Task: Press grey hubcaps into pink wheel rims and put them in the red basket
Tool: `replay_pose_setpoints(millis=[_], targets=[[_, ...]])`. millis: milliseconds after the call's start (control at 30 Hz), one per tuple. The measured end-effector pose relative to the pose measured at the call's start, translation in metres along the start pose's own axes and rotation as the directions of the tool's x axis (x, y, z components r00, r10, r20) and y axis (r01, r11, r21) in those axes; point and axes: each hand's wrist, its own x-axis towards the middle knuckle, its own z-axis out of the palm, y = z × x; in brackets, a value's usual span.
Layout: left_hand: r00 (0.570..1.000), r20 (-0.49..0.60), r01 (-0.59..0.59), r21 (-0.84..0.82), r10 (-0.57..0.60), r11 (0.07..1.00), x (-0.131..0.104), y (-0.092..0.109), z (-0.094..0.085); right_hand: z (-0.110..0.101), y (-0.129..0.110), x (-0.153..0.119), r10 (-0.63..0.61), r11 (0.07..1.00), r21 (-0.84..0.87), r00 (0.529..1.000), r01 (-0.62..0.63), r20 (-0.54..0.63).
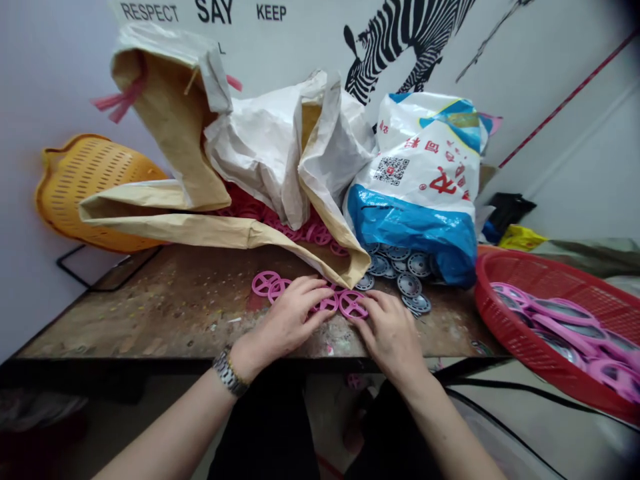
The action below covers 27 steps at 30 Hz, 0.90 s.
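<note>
One worn, paint-flecked table is stretching out in front of the seated person, and on it a big white sack, tan inside, is slumping open with a crowd of pink pieces showing in its mouth. One blue-and-white printed bag is standing just to the right of that. One red basket is sitting at the table's right end, holding a mixed load of pink and grey parts, and one yellow basket is lying tipped over at the far left, partly behind the sack. Two bare hands are working near the table's front edge: the left hand is curving over one pink wheel, fingers a little spread, while the right hand is setting thumb and fingers, fairly close together, at the right rim of another pink wheel. From where I'm standing, I can't tell whether either is gripping or merely touching. One metal watch is circling the left wrist. Two more pink wheels are lying overlapped just beyond the left hand, making at least four in front of the sack. Many grey discs are spilling in a pile from beneath the printed bag
</note>
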Motion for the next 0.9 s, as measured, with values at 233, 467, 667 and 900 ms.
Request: replay_pose_setpoints(millis=[233,467,667,900], targets=[[0.941,-0.063,0.284,-0.384,-0.332,0.878,-0.025,0.045,0.012,0.006,0.013,-0.005,-0.126,0.992,-0.001,0.991,0.126,-0.035],[0.682,0.429,0.609,-0.781,-0.592,0.135,-0.035,0.059,0.032,-0.026,0.004,-0.024,-0.282,0.937,0.188,0.955,0.294,-0.089],[0.641,0.547,0.651,-0.759,-0.539,0.004,-0.032,0.062,0.041,-0.043,-0.011,-0.044,-0.351,0.896,0.263,0.933,0.359,-0.077],[0.611,0.493,0.641,-0.768,-0.62,0.021,-0.033,0.062,0.047,-0.045,0.057,-0.008,0.213,0.974,0.096,0.973,-0.205,-0.085]])
